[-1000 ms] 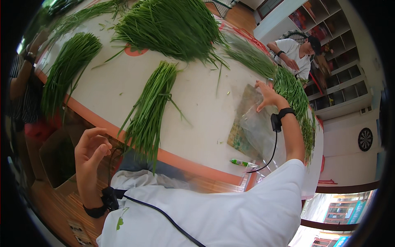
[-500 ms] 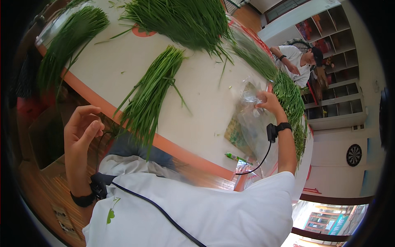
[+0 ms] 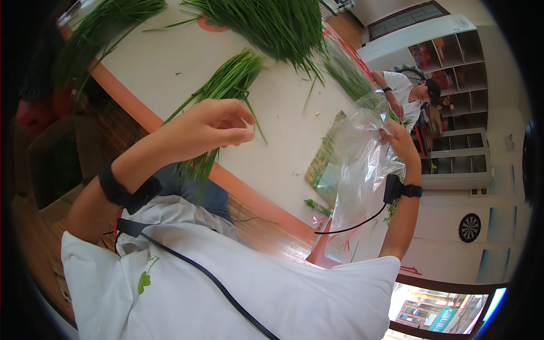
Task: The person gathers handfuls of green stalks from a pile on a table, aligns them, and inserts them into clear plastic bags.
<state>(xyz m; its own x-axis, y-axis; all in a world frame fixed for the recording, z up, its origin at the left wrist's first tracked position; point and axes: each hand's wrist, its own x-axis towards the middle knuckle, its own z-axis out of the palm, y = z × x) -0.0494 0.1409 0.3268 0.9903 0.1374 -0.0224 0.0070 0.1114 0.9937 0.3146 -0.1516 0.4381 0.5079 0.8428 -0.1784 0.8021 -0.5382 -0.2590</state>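
Observation:
My right hand is closed on the upper part of a clear plastic bag, which hangs raised over the right side of the table. My left hand reaches over the table's near edge with nothing in it, thumb and fingers apart. Below and beyond it lies a loose bundle of garlic chives, its leafy ends hanging past the edge; the hand and forearm hide part of it. Whether the left hand touches the bundle, I cannot tell. A flat green-and-tan printed sheet rests beside the bag, partly behind the film.
A large heap of chives covers the table's far side, with another pile at the far left. Near the orange table edge lies a green tube. Another person sits at the right, before shelves.
My right hand has lifted the plastic bag, which now spreads out below it. My left hand has swung right and forward, from beside the table to above the near bundle.

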